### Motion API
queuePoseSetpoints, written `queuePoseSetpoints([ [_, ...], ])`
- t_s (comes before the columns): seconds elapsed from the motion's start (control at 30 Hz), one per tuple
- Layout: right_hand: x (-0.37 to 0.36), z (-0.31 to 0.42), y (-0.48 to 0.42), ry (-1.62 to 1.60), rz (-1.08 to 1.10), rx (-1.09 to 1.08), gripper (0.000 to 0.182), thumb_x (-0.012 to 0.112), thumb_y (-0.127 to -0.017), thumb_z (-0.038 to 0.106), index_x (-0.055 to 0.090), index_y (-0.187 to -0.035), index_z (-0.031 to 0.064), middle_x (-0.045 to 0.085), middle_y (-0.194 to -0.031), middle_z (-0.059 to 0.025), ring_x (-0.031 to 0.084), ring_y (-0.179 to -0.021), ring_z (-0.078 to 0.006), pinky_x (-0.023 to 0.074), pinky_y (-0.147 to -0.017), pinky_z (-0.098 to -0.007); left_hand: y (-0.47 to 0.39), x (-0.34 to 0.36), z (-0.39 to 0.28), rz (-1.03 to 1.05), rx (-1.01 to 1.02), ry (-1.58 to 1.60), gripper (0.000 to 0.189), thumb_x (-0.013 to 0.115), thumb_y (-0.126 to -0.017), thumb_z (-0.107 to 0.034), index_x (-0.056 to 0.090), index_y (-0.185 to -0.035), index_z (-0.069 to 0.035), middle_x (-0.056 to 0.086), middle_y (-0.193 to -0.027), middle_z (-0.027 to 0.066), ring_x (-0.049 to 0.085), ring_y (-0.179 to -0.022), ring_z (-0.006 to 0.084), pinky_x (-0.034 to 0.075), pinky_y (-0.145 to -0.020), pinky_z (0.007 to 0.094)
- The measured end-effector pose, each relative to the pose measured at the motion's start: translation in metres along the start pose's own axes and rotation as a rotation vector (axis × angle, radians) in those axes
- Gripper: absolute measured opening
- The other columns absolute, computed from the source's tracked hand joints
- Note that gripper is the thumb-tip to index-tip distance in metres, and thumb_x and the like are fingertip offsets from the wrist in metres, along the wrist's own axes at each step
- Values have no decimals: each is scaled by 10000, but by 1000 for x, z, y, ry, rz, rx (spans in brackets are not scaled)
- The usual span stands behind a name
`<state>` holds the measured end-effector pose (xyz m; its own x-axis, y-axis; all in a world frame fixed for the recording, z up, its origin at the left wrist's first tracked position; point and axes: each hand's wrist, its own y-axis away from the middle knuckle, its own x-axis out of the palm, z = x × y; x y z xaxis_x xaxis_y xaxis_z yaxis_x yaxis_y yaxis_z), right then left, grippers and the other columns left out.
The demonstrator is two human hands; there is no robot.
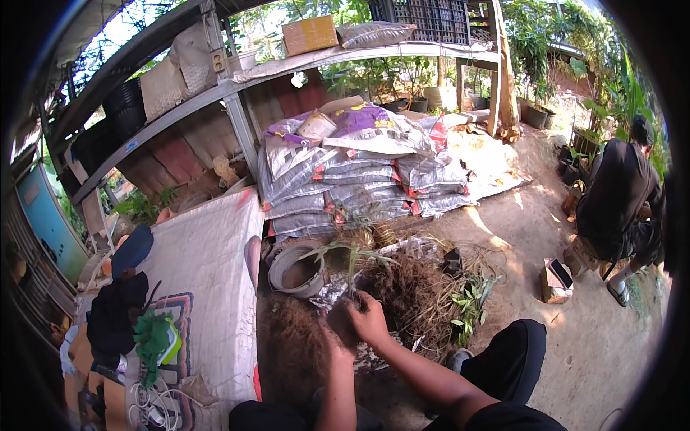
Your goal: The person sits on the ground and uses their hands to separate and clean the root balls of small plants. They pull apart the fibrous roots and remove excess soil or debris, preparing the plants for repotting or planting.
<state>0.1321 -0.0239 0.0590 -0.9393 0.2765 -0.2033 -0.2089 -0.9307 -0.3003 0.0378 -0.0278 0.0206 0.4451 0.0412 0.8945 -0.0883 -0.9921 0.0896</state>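
A young plant (353, 261) with long narrow leaves stands upright between my hands, above the dirt. Its dark base (343, 325) is either a soil clump or a small pot; I cannot tell which. My left hand (335, 340) cups this base from the left and below. On the other side my right hand (368, 319) grips it near the stem, fingers curled over the top. Just beyond, to the left, is a round grey plastic pot (277, 275) with dark contents. Brown fibrous roots (412, 293) lie heaped to the right, with loose fibre (296, 336) at the left.
Stacked filled sacks (366, 186) rise behind the work spot. A mat-covered platform (215, 258) borders the left, carrying a cable (153, 404). Leafy cuttings (469, 310) lie right of the roots. A person (620, 194) sits at far right, near a block holding a phone (560, 272).
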Motion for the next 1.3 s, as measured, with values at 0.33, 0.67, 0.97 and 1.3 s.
queuePoseSetpoints([
  [0.33, -13, 19, -6, -35, 150, -1, 442, 648, -856, 310, 619, -1082, -68, 649, -1047, -239, 629, -1003, -319, 463, -893, -356, 9, 16, 5, -168, -9, 66, 460, 401, -932, -470, 574, -1187, -128, 583, -1191, 72, 538, -1126, 249, 418, -976, 404],
  [0.67, -11, 14, -12, -276, 326, 42, 349, 631, -850, 224, 631, -1064, -51, 670, -997, -191, 634, -920, -260, 473, -857, -341, 4, 3, -12, -161, -54, -49, 535, 383, -903, -542, 575, -1175, -123, 591, -1166, 69, 554, -1103, 250, 445, -947, 422],
  [0.97, 1, 3, 1, -202, 71, 87, 338, 611, -884, 215, 625, -1086, -55, 675, -1007, -145, 618, -916, -175, 473, -843, -307, 1, -1, -7, -176, -53, -40, 551, 368, -915, -534, 540, -1235, -121, 566, -1227, 75, 534, -1130, 260, 430, -964, 436],
  [1.3, -4, 3, -8, -228, 223, 27, 354, 617, -872, 227, 623, -1070, -66, 674, -1006, -202, 650, -936, -262, 477, -848, -341, -1, -6, -1, -77, -54, 15, 584, 334, -923, -547, 506, -1291, -128, 526, -1295, 79, 497, -1198, 263, 404, -1007, 435],
])
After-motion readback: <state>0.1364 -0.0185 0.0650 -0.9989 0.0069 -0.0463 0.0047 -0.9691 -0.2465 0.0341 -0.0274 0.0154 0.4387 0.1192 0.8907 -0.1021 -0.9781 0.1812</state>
